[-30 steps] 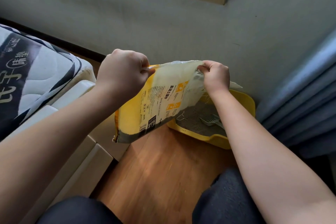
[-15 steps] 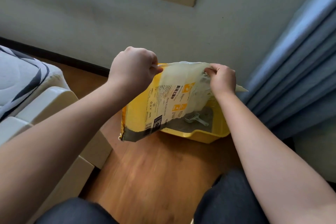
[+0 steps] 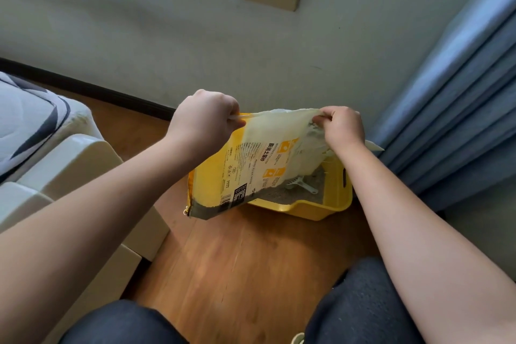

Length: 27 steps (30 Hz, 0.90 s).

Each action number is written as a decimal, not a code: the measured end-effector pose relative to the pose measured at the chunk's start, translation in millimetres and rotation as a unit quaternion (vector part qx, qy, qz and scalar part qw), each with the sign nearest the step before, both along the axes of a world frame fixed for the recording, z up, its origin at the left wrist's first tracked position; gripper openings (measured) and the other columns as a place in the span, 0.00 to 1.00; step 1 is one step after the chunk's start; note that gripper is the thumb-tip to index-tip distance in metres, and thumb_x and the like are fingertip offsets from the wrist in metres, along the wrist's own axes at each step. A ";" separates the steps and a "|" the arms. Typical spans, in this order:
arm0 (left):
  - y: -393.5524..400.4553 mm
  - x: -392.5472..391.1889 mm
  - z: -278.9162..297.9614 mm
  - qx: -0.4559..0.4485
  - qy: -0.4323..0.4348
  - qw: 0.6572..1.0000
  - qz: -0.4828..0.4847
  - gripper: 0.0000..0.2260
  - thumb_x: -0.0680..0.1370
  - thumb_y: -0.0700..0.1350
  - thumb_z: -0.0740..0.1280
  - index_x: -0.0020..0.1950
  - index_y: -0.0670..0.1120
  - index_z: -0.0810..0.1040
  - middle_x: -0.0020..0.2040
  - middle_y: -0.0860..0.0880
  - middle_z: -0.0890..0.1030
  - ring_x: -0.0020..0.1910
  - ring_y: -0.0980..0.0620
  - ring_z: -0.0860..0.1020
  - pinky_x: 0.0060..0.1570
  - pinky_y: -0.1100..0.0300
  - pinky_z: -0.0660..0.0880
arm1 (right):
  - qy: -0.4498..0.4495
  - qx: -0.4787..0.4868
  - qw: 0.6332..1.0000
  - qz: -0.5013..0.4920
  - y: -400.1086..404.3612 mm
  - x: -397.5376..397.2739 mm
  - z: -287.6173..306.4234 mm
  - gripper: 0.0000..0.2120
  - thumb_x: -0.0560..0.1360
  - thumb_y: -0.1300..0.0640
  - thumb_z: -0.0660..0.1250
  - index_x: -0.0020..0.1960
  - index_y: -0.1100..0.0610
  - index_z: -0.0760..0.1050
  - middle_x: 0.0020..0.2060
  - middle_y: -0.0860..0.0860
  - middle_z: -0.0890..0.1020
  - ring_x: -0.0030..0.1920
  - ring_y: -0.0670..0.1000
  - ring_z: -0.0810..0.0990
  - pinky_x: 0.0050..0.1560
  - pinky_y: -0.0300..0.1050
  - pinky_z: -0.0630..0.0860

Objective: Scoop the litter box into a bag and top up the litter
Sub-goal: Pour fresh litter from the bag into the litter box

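Litter bag [image 3: 223,176] yellow, white, grey band; litter box [image 3: 321,208] yellow; curtain [image 3: 460,92] blue; floor [image 3: 237,274] brown wood.

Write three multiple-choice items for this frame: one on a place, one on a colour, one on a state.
1. Where does the scoop lie?
A. in the litter box
B. on the floor
C. on the windowsill

2. What colour is the litter box?
A. blue
B. yellow
C. white

3. How is the litter bag held?
A. by the left hand alone
B. resting on the floor
C. pinched at its top edge by the left hand and right hand

Key: 1 A, the scoop rests on grey litter inside; 2 B, its walls are yellow; 3 C, both hands grip the top, bag off the floor.
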<state>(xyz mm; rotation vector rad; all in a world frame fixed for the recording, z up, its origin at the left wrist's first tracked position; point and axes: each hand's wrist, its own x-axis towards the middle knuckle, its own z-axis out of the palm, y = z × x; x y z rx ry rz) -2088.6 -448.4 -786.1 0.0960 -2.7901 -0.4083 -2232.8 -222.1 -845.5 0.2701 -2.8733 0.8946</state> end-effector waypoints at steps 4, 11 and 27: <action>-6.1 5.1 -13.4 -0.007 -0.033 0.999 0.009 0.09 0.78 0.51 0.68 0.48 0.45 0.81 0.38 0.48 0.79 0.37 0.47 0.78 0.37 0.53 0.79 | -0.041 0.027 0.999 0.005 -6.5 -0.3 -3.1 0.06 0.76 0.54 0.67 0.42 0.49 0.82 0.43 0.51 0.82 0.45 0.56 0.76 0.42 0.43 0.71; -20.2 19.1 -38.8 -0.027 -0.110 0.993 0.016 0.07 0.78 0.52 0.68 0.48 0.49 0.80 0.39 0.51 0.80 0.37 0.50 0.80 0.38 0.52 0.81 | -0.073 0.046 0.996 0.025 -24.6 -0.7 -4.3 0.08 0.75 0.54 0.68 0.38 0.45 0.80 0.40 0.47 0.81 0.45 0.54 0.78 0.41 0.41 0.69; -32.0 35.3 -94.1 -0.083 -0.316 0.944 0.053 0.04 0.76 0.48 0.64 0.44 0.52 0.77 0.42 0.53 0.79 0.39 0.52 0.78 0.33 0.60 0.72 | -0.016 0.145 0.980 0.136 -62.3 35.9 7.3 0.09 0.77 0.56 0.64 0.44 0.47 0.83 0.44 0.46 0.82 0.43 0.51 0.76 0.39 0.41 0.70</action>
